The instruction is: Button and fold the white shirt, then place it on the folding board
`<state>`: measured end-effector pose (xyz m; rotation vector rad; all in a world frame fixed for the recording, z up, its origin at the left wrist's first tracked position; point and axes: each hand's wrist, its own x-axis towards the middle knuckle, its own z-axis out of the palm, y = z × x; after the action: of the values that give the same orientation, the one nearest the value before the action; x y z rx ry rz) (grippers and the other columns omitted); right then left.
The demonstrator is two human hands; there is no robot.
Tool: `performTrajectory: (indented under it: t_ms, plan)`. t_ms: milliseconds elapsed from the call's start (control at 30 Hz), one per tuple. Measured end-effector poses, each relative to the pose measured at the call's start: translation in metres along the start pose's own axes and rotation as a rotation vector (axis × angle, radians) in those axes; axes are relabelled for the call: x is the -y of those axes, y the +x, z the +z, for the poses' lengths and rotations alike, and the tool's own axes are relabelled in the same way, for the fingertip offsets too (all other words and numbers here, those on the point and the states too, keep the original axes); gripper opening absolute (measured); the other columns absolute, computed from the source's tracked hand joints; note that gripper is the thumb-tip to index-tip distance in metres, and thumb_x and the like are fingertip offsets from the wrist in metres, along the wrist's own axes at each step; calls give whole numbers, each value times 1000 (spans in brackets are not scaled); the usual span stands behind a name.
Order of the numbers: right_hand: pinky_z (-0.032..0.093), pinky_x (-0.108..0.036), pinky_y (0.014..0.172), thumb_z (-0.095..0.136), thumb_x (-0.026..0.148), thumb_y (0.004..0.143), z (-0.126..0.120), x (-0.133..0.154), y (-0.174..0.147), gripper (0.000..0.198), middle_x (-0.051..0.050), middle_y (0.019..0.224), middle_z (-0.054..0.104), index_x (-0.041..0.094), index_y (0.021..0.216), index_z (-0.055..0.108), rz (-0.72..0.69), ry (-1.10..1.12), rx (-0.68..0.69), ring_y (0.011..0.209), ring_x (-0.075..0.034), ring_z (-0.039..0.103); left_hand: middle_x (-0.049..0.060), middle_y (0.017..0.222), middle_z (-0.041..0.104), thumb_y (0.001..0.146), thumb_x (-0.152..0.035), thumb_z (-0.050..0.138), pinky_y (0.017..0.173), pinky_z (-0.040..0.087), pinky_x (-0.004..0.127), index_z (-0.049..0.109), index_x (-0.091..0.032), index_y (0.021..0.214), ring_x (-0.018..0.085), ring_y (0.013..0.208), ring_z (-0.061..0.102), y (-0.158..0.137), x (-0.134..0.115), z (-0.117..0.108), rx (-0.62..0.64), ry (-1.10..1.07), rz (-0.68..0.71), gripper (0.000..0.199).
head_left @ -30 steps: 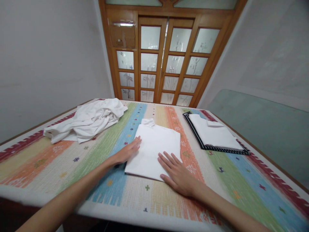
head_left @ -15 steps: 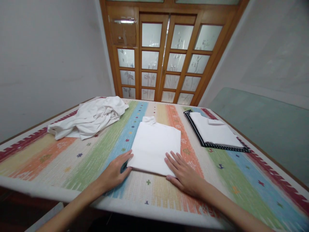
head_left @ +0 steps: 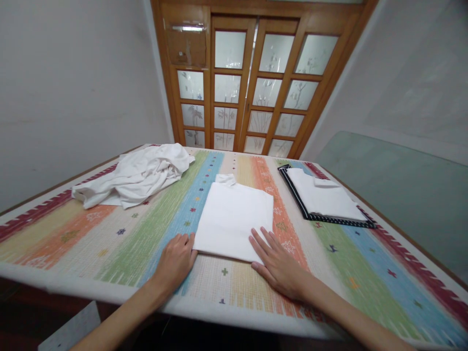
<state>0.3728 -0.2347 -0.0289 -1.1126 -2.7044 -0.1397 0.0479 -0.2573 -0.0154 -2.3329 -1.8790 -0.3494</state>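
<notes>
Where the heap [head_left: 137, 175] lies: far left on the striped cloth [head_left: 124, 263], rumpled and white, one end trailing toward the near left.
Left hand [head_left: 175, 261]: at the near left corner of the garment [head_left: 232, 219], fingers curled, knuckles up; whether it pinches the fabric, I cannot tell.
Garment: white, folded into a flat block, on the middle of the cloth between the two hands; its collar [head_left: 225, 179] points away from the person.
Doors [head_left: 244, 87]: beyond the cloth's far edge, wood-framed, with patterned glass panes.
Right hand [head_left: 276, 261]: palm down, fingers loosely spread over the garment's near right part, apart from the left hand.
Pile [head_left: 325, 197]: well to the right, a white folded piece on a black one with white markings.
Panel [head_left: 398, 180]: pale green, beyond the cloth's right edge.
</notes>
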Motion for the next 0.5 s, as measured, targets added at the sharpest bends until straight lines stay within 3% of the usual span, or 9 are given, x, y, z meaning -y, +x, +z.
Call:
performTrajectory:
  t_ms: [100,200,500]
  plan:
    - [25,-55,119,38,45,101,0,0,0,65,-9,161,22,19,157,18,2,-1,10,149,-31,10,13,87,64,93,-21,38,79,51,43,62,-10,120,28,87,59,-2,0,2,-20,38,-8,39]
    - [26,-55,119,37,46,101,0,0,0,65,-10,161,21,19,157,19,2,-7,21,149,-32,9,12,97,64,91,-19,40,80,51,42,57,-15,130,27,90,58,-1,-1,0,-57,30,22,42]
    - [27,-56,118,37,46,101,2,3,0,65,-9,161,21,19,157,19,14,-15,-2,149,-32,10,13,136,57,90,-17,42,100,47,45,57,-17,131,29,121,52,2,14,9,-104,-13,192,43]
